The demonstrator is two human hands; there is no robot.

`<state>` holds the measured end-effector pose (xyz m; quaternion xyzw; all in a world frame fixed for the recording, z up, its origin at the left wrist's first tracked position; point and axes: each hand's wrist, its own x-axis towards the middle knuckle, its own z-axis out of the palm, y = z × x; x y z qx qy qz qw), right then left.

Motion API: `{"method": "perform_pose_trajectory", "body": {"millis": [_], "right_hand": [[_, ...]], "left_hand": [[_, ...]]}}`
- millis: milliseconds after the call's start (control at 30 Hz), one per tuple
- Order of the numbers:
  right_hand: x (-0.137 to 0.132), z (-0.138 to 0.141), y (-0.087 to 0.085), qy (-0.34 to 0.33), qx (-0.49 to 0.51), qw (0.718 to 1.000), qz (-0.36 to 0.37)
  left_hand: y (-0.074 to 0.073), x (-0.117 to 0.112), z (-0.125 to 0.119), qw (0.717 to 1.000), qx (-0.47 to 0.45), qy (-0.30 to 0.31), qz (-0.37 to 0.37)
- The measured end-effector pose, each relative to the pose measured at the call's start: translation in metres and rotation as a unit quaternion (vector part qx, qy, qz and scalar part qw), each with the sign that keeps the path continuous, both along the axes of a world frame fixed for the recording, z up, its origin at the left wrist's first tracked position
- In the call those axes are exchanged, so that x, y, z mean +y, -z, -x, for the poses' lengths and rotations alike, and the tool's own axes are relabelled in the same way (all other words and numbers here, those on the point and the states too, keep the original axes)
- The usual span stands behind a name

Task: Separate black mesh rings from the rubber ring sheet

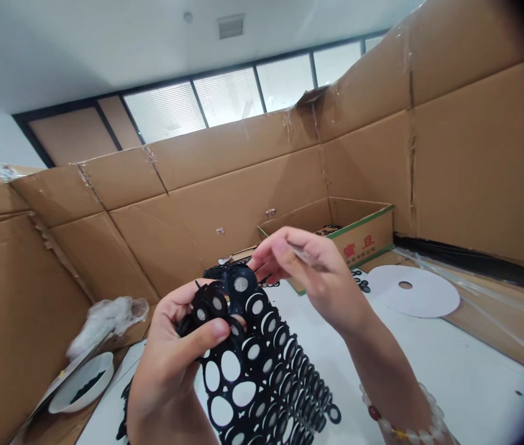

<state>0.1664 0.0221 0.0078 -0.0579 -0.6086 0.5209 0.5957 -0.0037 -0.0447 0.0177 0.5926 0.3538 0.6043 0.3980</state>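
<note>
My left hand [169, 364] grips a floppy black rubber sheet [255, 378] punched with rows of rings and oval holes. Many of the rings hold small grey mesh discs, and the sheet hangs down onto the white table. One mesh-centred black ring [241, 283] stands up at the sheet's top edge, just past my left thumb. My right hand [311, 275] is above that ring, its fingertips close to it. Its thumb and fingers pinch a thin grey strip [306, 256], too small to name. A beaded bracelet [401, 420] circles my right wrist.
An open cardboard box [361, 238] with green trim holds black pieces behind my right hand. A white paper disc [413, 290] lies to the right, near loose black rings [360, 280]. At left are a white bowl [83, 383] of black bits and crumpled plastic [107, 324]. Cardboard lines the walls.
</note>
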Motion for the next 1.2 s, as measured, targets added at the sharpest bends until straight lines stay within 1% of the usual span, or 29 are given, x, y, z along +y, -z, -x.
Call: {"method": "perform_pose_trajectory", "body": {"millis": [133, 200, 267, 333, 433, 533, 600, 733, 933, 1033, 1200], "right_hand": [[-0.002, -0.001, -0.001, -0.056, -0.078, 0.995, -0.021], [-0.004, -0.001, 0.001, -0.062, -0.104, 0.992, -0.023], [-0.005, -0.002, 0.002, -0.038, -0.113, 0.993, -0.025], [-0.005, -0.003, 0.003, 0.003, -0.099, 0.995, -0.028], [-0.001, -0.006, 0.003, 0.055, -0.05, 0.997, -0.029], [0.004, -0.011, 0.003, 0.084, -0.024, 0.996, -0.009], [0.006, -0.014, 0.004, 0.087, -0.023, 0.996, 0.01], [0.01, -0.016, 0.006, 0.083, -0.017, 0.996, 0.034], [0.016, -0.013, 0.006, 0.094, -0.035, 0.995, 0.028], [0.019, -0.012, 0.006, 0.099, -0.045, 0.994, 0.021], [0.022, -0.008, 0.006, 0.104, -0.06, 0.993, 0.015]], "left_hand": [[-0.002, -0.001, -0.001, 1.0, 0.001, -0.007, 0.003], [-0.001, 0.001, -0.002, 1.0, 0.005, -0.017, 0.017], [0.001, 0.004, -0.003, 0.999, 0.006, -0.027, 0.029], [0.003, 0.008, -0.001, 0.999, -0.002, -0.026, 0.026], [0.005, 0.013, 0.003, 1.0, -0.014, 0.011, -0.004], [0.004, 0.014, 0.008, 0.999, -0.012, 0.037, -0.017], [0.002, 0.012, 0.009, 1.0, -0.004, 0.026, -0.01], [0.0, 0.008, 0.007, 1.0, -0.005, -0.015, 0.0], [-0.001, 0.004, 0.001, 0.998, -0.029, -0.063, -0.008], [-0.002, 0.001, 0.0, 0.996, -0.045, -0.071, -0.006], [-0.003, -0.001, -0.001, 0.996, -0.062, -0.06, -0.01]]}}
